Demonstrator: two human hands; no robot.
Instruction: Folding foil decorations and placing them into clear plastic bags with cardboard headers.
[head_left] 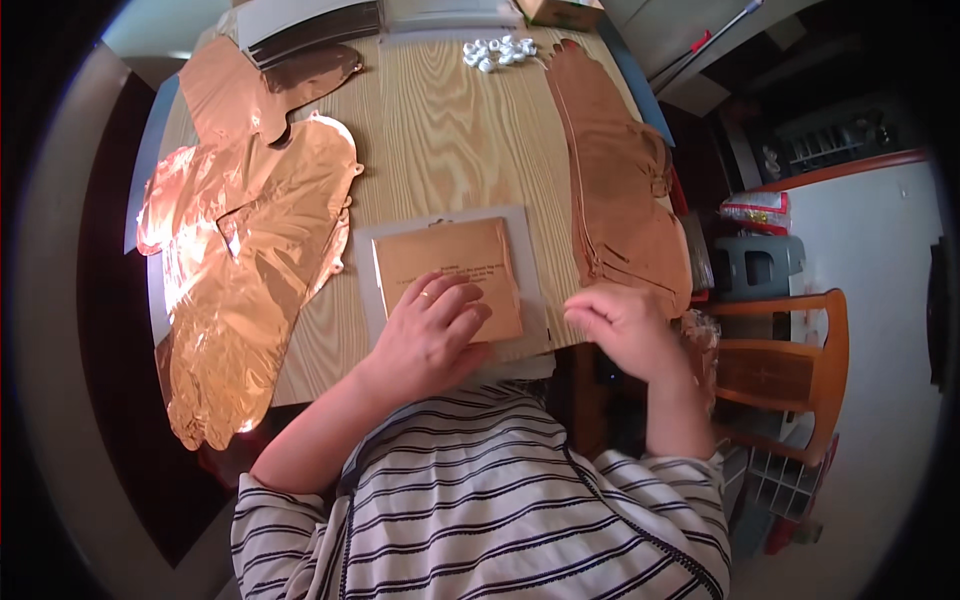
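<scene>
A flat clear plastic bag [372, 300] lies at the table's front edge with a folded copper-coloured foil piece [430, 257] inside it; dark print shows on its face. My left hand [430, 320] rests over the lower part of this package, fingers slightly bent and apart, a ring on one finger. To the right of the package, my right hand [630, 325] is closed just above the table edge; whatever its fingers hold, if anything, is hidden. Beyond it lies a stack of flat copper foil balloons [620, 190], whose near end is close to my right fingers.
Shiny copper foil balloons [260, 230] spread along the table's left side and hang over its edge. Small white rolls [490, 52] are heaped at the back beside clear plastic bags [440, 18] and a box [562, 12]. A wooden chair [775, 370] and a grey stool [757, 267] stand at right.
</scene>
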